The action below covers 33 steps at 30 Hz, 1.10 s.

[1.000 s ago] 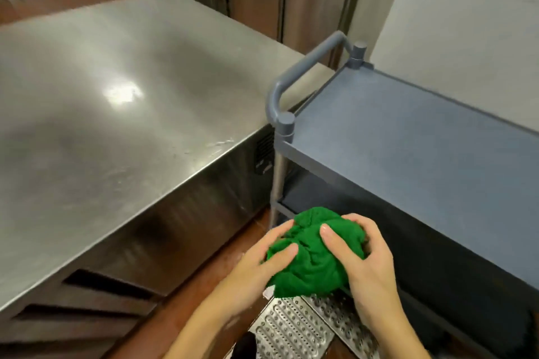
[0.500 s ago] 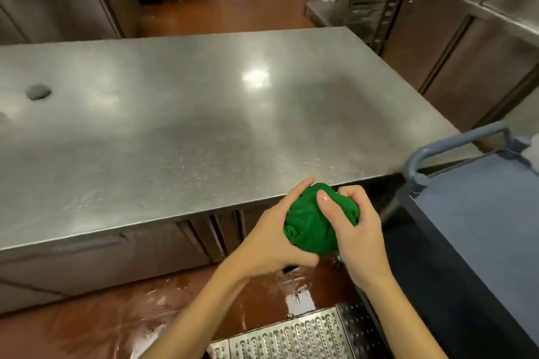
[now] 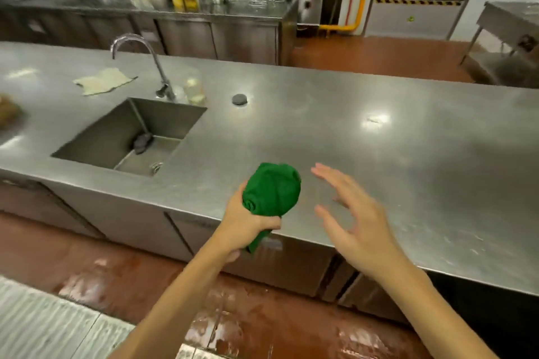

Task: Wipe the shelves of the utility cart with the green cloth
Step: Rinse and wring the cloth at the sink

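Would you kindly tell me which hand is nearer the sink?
Left. The left hand, gripping the cloth, is right of the sink; the right hand hovers open farther right, beyond the cloth.

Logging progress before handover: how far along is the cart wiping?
Done: nothing can be confirmed; the cart is out of view. In hand: the left hand grips the bunched green cloth over the counter; the right hand is open. Left: the shelves, unconfirmed.
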Motion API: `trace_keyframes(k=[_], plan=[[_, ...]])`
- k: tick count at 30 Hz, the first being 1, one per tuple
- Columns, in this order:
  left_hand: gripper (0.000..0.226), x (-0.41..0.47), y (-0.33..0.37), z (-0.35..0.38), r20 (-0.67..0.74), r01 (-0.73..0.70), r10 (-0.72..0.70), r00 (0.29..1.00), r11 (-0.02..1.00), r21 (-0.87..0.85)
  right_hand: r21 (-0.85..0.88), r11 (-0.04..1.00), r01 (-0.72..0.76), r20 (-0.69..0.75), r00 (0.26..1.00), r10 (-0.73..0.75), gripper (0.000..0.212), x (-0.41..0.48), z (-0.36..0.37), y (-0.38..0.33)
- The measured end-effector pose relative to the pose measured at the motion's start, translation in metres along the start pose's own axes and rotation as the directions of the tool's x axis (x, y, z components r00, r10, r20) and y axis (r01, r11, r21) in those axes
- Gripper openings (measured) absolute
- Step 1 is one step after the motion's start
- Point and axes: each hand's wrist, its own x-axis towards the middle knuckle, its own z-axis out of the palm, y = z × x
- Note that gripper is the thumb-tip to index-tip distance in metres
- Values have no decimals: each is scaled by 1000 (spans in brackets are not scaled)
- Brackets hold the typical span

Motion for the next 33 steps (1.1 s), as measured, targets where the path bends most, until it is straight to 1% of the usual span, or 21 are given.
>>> trace_keyframes(k=[2,5,7,9,12,14,17,19,21,23,25,28,29,31,32,33], plan=[[60,11,-2,-40,-57,32,-34,998,999,-25,-47,993,110,57,993,-108,62,14,47,-11],[56,23,-2,-97,-129,58,-67,989,996,-70,-75,975,208,188,963,-191,72,35,114,-24],[44,32,0,-135,-187,73,-89,978,993,-89,-59,959,278,243,935,-257,76,57,152,-29],[36,43,4,-169,-244,95,-119,963,990,-109,-65,943,327,279,913,-298,79,84,182,-31],[36,69,10,-220,-329,127,-161,930,984,-124,-106,922,372,341,885,-318,89,132,220,-35],[38,92,16,-252,-363,136,-178,915,981,-137,-141,894,426,359,863,-355,97,172,246,-37],[37,132,28,-298,-405,134,-167,899,985,-108,-203,852,483,368,844,-391,107,242,292,-40],[36,163,36,-326,-414,124,-148,898,989,-83,-267,818,510,363,839,-405,114,293,326,-44],[35,197,43,-353,-394,107,-115,912,993,-41,-313,775,549,370,822,-433,117,346,360,-51],[33,233,51,-375,-335,96,-94,938,995,-10,-315,742,591,387,794,-468,113,396,391,-56],[29,267,61,-396,-272,114,-105,957,993,19,-315,710,630,371,770,-519,107,444,415,-52],[26,311,75,-428,-217,153,-126,968,982,111,-393,596,700,354,714,-605,92,507,446,-41],[27,325,77,-440,-220,158,-124,968,977,144,-418,578,701,363,712,-601,87,525,456,-38],[30,354,75,-462,-245,167,-111,963,960,223,-448,583,678,395,735,-551,82,555,473,-37],[30,368,73,-471,-247,163,-90,965,942,293,-453,597,662,425,749,-508,79,566,479,-38],[30,381,71,-480,-235,153,-61,970,904,398,-453,614,646,461,760,-459,74,576,485,-38]])
